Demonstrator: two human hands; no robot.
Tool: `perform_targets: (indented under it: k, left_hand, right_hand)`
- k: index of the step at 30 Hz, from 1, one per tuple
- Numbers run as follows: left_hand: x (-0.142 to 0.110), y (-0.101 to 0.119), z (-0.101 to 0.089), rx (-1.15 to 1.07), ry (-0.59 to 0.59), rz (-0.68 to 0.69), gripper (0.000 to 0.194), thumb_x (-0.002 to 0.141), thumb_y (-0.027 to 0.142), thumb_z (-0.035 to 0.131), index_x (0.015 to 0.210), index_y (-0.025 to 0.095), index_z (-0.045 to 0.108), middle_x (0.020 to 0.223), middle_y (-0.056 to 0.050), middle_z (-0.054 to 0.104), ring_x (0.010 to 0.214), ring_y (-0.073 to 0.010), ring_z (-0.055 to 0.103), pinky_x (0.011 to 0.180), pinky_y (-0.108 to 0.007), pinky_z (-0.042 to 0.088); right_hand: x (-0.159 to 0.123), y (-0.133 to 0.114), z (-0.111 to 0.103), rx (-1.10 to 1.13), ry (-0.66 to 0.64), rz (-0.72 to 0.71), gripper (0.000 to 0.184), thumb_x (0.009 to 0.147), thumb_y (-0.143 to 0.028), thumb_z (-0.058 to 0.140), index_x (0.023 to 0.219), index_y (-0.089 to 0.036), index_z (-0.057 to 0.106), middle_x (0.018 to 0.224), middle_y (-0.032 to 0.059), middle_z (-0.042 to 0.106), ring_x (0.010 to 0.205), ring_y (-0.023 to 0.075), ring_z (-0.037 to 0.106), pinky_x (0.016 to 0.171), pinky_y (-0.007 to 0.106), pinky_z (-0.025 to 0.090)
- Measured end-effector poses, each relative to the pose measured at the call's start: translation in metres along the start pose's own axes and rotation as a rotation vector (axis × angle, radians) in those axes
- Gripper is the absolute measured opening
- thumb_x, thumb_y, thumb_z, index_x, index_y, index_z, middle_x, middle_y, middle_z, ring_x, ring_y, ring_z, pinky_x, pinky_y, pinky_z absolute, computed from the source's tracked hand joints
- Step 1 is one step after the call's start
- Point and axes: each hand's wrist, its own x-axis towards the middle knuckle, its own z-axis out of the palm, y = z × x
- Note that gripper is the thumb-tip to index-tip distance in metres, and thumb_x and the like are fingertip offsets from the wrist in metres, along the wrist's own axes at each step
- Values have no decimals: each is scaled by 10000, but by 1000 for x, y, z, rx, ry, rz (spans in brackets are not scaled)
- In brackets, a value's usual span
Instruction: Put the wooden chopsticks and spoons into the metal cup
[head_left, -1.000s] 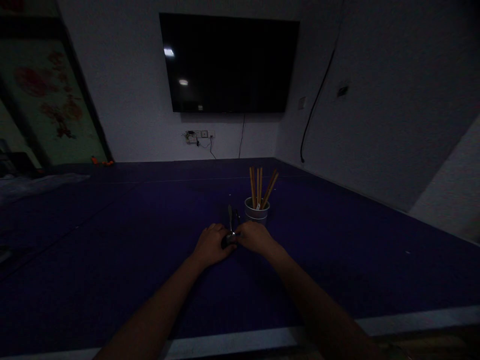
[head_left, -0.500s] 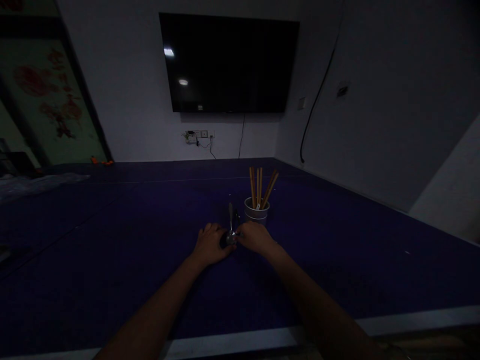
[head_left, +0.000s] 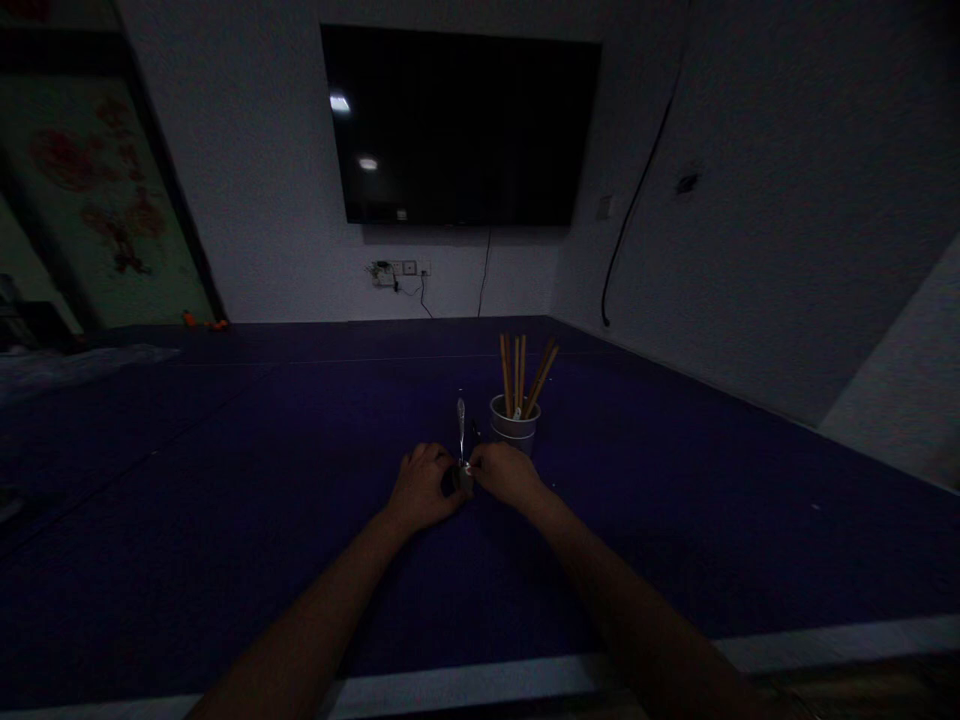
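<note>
A shiny metal spoon [head_left: 461, 418] points its handle away from me, with its rounded bowl end between my hands. My left hand [head_left: 422, 488] lies on the purple tabletop [head_left: 285, 560], fingers curved and thumb and forefinger closed around the bowl end. From the other side, the fingertips of my right hand [head_left: 506, 470] pinch at the edge of that same end. Fingers hide part of the bowl. A small dark object [head_left: 475, 430], too dim to name, shows just beyond my right fingers. Behind my right hand stands a grey metal cup [head_left: 514, 428] with several wooden chopsticks [head_left: 517, 370] upright in it.
A clear plastic sheet [head_left: 82, 370] lies at the far left, with small orange objects [head_left: 217, 325] at the back edge. A large dark television [head_left: 465, 130] hangs on the wall above sockets and cables [head_left: 397, 270]. The light is dim.
The spoon has turned slightly between my fingers, and its handle catches more light. Both hands stay in nearly the same place.
</note>
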Motion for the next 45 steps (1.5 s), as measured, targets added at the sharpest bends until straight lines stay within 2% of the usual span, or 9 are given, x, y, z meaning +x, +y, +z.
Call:
perform_targets:
  k: [6, 14, 20, 27, 30, 34, 39, 42, 45]
  left_hand:
    - [1, 1, -3, -9, -5, -22, 390, 707, 511, 598, 956, 212, 624, 1081, -65, 579, 1051, -249, 473, 814, -361, 393]
    - [4, -5, 4, -14, 69, -14, 136, 790, 314, 544, 814, 204, 619, 970, -47, 604, 943, -210, 515, 752, -330, 398]
    - [7, -10, 10, -90, 134, 0, 134, 821, 241, 509, 742, 185, 601, 879, -43, 611, 858, -175, 532, 767, -319, 407]
    - [8, -11, 10, -193, 229, 4, 156, 838, 220, 469, 730, 180, 575, 823, -46, 608, 825, -177, 539, 760, -320, 418]
    - [9, -11, 7, -247, 285, 0, 185, 858, 234, 439, 731, 179, 562, 796, -46, 604, 799, -174, 539, 750, -316, 419]
    - [9, -10, 2, -243, 343, -6, 198, 876, 236, 407, 745, 179, 544, 778, -49, 598, 781, -174, 535, 719, -307, 413]
    - [6, -6, -1, -149, 334, 36, 203, 889, 234, 382, 759, 187, 530, 769, -50, 592, 764, -179, 525, 695, -310, 397]
    - [5, -4, -2, -107, 312, 52, 214, 896, 238, 373, 767, 185, 535, 782, -52, 600, 759, -178, 523, 693, -313, 392]
    - [4, -5, -2, -109, 319, 43, 223, 904, 285, 377, 811, 184, 553, 821, -55, 617, 791, -182, 534, 716, -318, 398]
  right_hand:
    - [2, -1, 1, 97, 50, 35, 183, 801, -262, 516, 895, -246, 672, 907, 22, 698, 867, 172, 631, 670, 238, 397]
    - [0, -3, 0, 118, 78, 30, 174, 810, -284, 517, 878, -236, 670, 855, 32, 696, 793, 167, 630, 631, 243, 378]
    - [0, -4, 0, 138, 103, 21, 160, 809, -279, 522, 855, -238, 670, 823, 23, 695, 752, 148, 623, 607, 230, 362]
    - [0, -3, 0, 237, 176, -14, 137, 789, -266, 537, 811, -230, 667, 727, 5, 677, 643, 128, 589, 549, 227, 324]
    - [0, -3, -1, 327, 217, -33, 139, 783, -298, 554, 779, -218, 667, 640, -3, 640, 577, 121, 556, 520, 226, 311]
    - [0, -5, -4, 566, 330, -65, 284, 779, -450, 560, 819, -187, 662, 508, -34, 524, 481, 109, 480, 469, 223, 293]
    - [3, -6, -8, 918, 455, -97, 419, 770, -538, 530, 917, -159, 631, 449, -79, 392, 410, 88, 356, 421, 218, 244]
    - [4, -4, -10, 1007, 498, -106, 396, 773, -553, 517, 739, -169, 604, 464, -61, 419, 426, 89, 379, 430, 219, 266]
    - [3, -2, -12, 983, 557, -90, 429, 781, -550, 506, 560, -182, 520, 483, -21, 491, 467, 104, 451, 461, 225, 315]
